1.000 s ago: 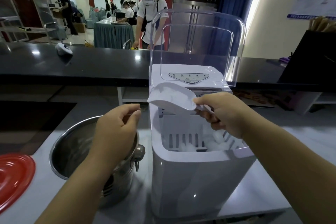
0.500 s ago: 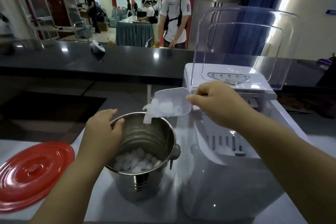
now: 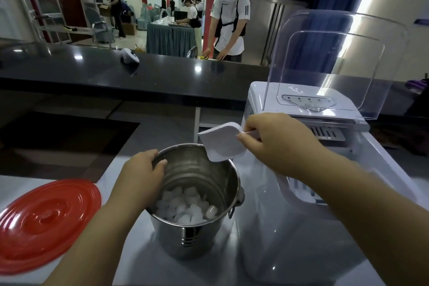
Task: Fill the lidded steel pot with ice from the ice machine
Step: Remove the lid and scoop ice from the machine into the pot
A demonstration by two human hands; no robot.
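While the left hand (image 3: 144, 169) grips the steel pot (image 3: 197, 204) rim for stability, the right hand (image 3: 276, 141) pinches the tipped scoop (image 3: 222, 141) above it.

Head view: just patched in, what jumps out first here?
The steel pot sits centre on the counter, its bottom covered with ice, left hand gripping its rim. The right hand tips a white scoop over it. The red lid lies at far left, the open ice machine at right.
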